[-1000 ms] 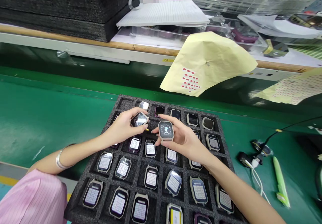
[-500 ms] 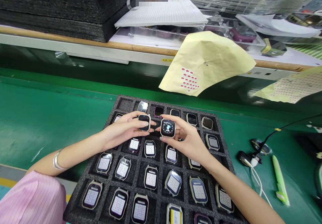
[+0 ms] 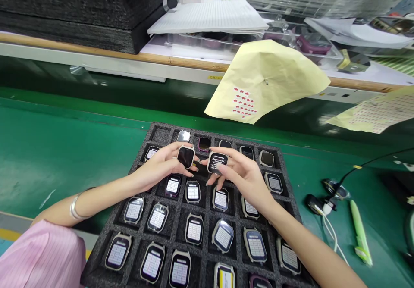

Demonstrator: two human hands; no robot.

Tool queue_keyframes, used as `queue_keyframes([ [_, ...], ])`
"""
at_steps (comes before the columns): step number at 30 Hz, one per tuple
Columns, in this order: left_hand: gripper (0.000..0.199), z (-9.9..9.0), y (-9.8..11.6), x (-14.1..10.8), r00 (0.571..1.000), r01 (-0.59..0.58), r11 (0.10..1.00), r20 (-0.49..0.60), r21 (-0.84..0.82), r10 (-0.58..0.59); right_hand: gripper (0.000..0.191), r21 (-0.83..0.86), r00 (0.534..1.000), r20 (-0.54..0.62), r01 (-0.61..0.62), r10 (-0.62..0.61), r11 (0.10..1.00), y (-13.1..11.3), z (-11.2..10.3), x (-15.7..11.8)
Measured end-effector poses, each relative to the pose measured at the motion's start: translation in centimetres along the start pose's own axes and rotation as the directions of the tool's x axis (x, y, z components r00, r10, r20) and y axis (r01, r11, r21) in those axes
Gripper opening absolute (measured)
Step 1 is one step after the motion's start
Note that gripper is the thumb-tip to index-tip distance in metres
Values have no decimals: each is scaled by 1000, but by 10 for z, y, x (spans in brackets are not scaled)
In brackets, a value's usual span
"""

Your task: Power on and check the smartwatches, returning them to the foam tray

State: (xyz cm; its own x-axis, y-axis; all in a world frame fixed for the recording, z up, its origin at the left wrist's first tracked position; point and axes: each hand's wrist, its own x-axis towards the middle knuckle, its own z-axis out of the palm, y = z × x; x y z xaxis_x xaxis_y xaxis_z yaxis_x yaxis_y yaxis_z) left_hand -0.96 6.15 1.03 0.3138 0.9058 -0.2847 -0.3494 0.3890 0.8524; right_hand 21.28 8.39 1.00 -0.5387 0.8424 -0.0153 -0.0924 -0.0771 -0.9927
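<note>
My left hand (image 3: 163, 164) grips a smartwatch case without a strap (image 3: 186, 156), its screen dark, by the edges. Close beside it, my right hand (image 3: 244, 171) holds a second smartwatch (image 3: 217, 163) whose dark screen shows lines of white text; my right thumb lies on that screen. Both are held above a black foam tray (image 3: 207, 208) divided into compartments. Many compartments hold strapless watches, such as a watch (image 3: 194, 229) with a white grid on its lit screen. Along the far row, the screens are dark, as on the purple-rimmed watch (image 3: 204, 144).
Green mat (image 3: 64, 141) covers the bench. To the right lie a white cable (image 3: 330, 227), a black plug and a light green tool (image 3: 359, 232). A yellow sheet (image 3: 265, 79) hangs from the shelf edge. On the shelf are black foam blocks (image 3: 80, 12) and papers; a person sits behind.
The right watch's screen has gone from a clock face to text lines, and my right thumb has moved onto it. The left watch shows more fully as my left thumb slid off its screen.
</note>
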Motion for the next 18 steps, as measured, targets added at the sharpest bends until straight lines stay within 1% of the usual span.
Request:
queue_keyframes([
  [2,46,0,0,0,1000,-6,1000,-8,12,6,27,-34,1000,-16,12,-12,999,1,0,0],
  [3,46,-1,0,0,1000,-12,1000,-9,15,13,28,-45,1000,-8,17,-17,999,1,0,0],
  [4,47,-2,1,1,1000,-21,1000,-10,18,21,31,-55,1000,12,22,-21,998,1,0,1],
  [7,46,-6,7,1,998,-59,998,-22,27,59,49,-119,996,94,25,-13,993,1,-2,9],
  [9,43,-10,13,1,995,-88,996,-38,29,89,57,-200,991,135,6,21,980,3,-5,19],
  [11,41,-14,20,1,991,-122,992,-57,28,123,58,-361,990,134,11,40,933,9,-7,32],
  [12,40,-16,23,0,988,-138,990,-68,26,139,58,-480,991,130,40,26,877,12,-9,38],
  [13,39,-19,26,0,985,-151,988,-77,21,152,56,-606,990,138,86,-3,791,15,-10,43],
  [15,37,-24,32,-1,982,-163,987,-98,4,162,52,-803,978,208,190,-34,564,19,-13,48],
  [16,35,-26,34,-1,981,-164,987,-109,-6,162,52,-851,966,256,236,-21,470,19,-15,49],
  [17,34,-29,37,-2,979,-164,986,-122,-15,161,54,-871,954,301,272,6,408,18,-16,49],
  [18,34,-31,39,-2,978,-164,986,-135,-23,160,57,-879,942,335,299,34,372,16,-18,48],
])
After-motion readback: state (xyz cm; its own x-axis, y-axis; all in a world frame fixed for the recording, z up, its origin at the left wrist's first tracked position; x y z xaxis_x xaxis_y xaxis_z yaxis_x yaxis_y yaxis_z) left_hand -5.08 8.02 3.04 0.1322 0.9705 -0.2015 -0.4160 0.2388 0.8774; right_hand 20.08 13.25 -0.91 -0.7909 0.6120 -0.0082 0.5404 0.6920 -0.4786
